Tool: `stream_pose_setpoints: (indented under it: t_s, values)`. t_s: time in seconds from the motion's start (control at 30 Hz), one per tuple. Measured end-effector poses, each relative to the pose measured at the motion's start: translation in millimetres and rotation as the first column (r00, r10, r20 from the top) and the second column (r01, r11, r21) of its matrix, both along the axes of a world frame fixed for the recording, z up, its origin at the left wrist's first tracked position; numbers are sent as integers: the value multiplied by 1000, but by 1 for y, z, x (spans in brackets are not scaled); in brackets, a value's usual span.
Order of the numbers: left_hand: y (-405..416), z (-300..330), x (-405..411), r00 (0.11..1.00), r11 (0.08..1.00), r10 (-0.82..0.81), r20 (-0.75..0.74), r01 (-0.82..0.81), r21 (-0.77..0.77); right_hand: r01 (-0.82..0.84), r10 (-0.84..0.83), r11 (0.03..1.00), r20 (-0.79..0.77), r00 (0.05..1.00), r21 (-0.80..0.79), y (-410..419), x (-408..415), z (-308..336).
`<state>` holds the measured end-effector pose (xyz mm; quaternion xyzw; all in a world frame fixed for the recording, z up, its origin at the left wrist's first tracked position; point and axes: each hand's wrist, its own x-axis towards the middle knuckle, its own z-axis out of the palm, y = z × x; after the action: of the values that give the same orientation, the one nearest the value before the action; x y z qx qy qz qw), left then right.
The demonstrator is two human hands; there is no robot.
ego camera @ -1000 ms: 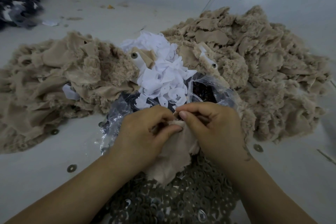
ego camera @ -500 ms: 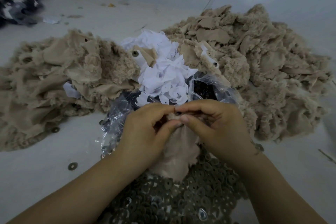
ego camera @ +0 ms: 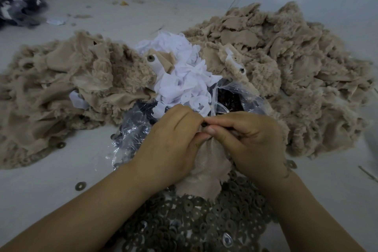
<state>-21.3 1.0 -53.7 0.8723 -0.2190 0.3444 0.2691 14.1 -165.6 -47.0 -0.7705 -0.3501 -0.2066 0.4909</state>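
My left hand [ego camera: 169, 145] and my right hand [ego camera: 247, 141] meet at the centre, both pinching the top of a beige fabric piece [ego camera: 204, 172] that hangs down between them. A small dark round part [ego camera: 204, 124] shows right at the fingertips, on the fabric's top edge. Which hand holds that part I cannot tell. Below the hands lies a heap of brownish metal washers [ego camera: 194, 225].
Two big piles of beige furry fabric pieces lie left [ego camera: 61, 88] and right [ego camera: 286, 67]. White fabric scraps [ego camera: 180, 80] sit between them, above clear plastic bags [ego camera: 235, 98] of dark parts. Loose washers [ego camera: 80, 186] dot the grey surface. Dark cloth [ego camera: 18, 2] lies far left.
Both hands have risen slightly with the fabric piece, and their fingertips have closed together more tightly at its top edge.
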Motion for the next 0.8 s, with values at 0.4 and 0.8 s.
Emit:
stream_pose_setpoints:
  t_s: [0.4,0.8]
  values:
    - [12,1,11,991,996,13,133,-24,84,205,-205,979,-28,978,16,2,2,4]
    - [7,-9,-4,986,992,-109,129,117,-57,128,475,857,-863,174,498,3,5,9]
